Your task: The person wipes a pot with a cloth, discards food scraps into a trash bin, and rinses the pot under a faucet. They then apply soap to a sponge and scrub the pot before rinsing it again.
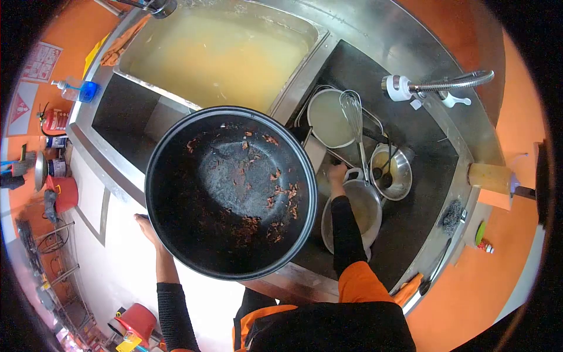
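Observation:
A large black pot [234, 176], with reddish-brown food scraps stuck to its inside, is tilted toward me at the sink's front edge. My left hand [148, 230] grips its outer left rim, the fingers partly hidden behind it. Over the right basin, my right hand [336, 178] is closed beside the loop handle of a light-coloured pot [375, 226] holding cloudy liquid. What those fingers hold, if anything, is hidden. Around it in the basin are a whisk [353, 114], a white container [329, 120] of cloudy water and a metal bowl [402, 179] with dark ladles in it.
Behind the black pot, a wide basin [321, 36] holds murky yellowish water. A spray tap [399, 87] hangs at the right. On the ledges stand a blue soap bottle [88, 91], a yellowish squeeze bottle [489, 176] and a steel scourer [451, 217]. Red buckets [138, 322] are on the floor.

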A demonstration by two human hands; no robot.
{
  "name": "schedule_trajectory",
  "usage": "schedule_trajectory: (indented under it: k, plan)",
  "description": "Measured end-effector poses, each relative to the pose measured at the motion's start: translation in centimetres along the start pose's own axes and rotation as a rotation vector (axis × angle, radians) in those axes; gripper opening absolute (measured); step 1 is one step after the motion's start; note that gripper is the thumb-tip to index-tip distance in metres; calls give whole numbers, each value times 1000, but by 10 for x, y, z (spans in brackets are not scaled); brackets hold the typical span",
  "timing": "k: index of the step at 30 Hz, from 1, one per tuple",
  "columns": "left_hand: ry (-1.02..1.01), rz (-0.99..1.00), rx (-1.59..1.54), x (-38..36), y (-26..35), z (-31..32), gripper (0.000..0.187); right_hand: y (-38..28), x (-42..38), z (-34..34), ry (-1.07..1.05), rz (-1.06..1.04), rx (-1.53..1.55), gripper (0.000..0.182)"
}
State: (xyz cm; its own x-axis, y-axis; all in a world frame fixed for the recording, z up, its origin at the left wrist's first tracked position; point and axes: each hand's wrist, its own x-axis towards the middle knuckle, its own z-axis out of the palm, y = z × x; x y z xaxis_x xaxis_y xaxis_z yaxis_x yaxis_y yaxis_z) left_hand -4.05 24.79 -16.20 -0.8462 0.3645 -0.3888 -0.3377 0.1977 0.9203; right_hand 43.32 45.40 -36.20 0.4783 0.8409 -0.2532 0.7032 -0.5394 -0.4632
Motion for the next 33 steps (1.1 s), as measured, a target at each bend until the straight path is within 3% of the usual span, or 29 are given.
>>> schedule_trajectory:
  k: [3, 5, 6, 8, 11, 15, 17, 20, 21, 23, 25, 27, 29, 33]
  plan:
    - [2, 10, -47, 1, -1, 2, 59, 9, 3, 2, -32, 15, 231, 22]
    - [10, 1, -6, 0, 1, 2, 56, 30, 15, 17, -61, -308, -6, 23]
    - [21, -8, 34, -2, 3, 3, 55, 13, 8, 2, -60, -309, -5, 23]
    - [25, 0, 55, -7, 7, 8, 55, -13, -4, -22, -254, -59, 90, 18]
    - [11, -26, 35, -6, 6, 5, 56, -2, -7, -12, -211, -212, -78, 18]
    - [-4, -44, 20, 2, 2, 1, 58, -1, -16, -12, -158, -288, 16, 17]
    - [-14, -21, -13, 7, -4, -4, 59, -5, -17, -14, -174, -468, -619, 16]
    - [-38, 17, -36, 6, -3, -1, 61, 23, -1, 28, -101, -396, -845, 16]
    - [-44, 27, -24, 1, 0, 2, 62, 9, -11, 13, -100, -393, -844, 16]
    - [-76, -12, -33, -9, 8, 8, 61, -7, -35, -16, -26, -709, -1515, 11]
    - [-106, -44, -47, -28, 25, 27, 60, 8, -28, -2, 22, -709, -1489, 10]
    - [73, 12, 85, -50, 42, 53, 57, 39, -16, 28, 111, -718, -1433, 10]
    - [89, 17, 110, -49, 41, 54, 57, 56, -13, 42, 195, -718, -1378, 12]
    - [67, 28, 110, -38, 34, 41, 57, 53, 11, 58, -44, -601, -1564, 14]
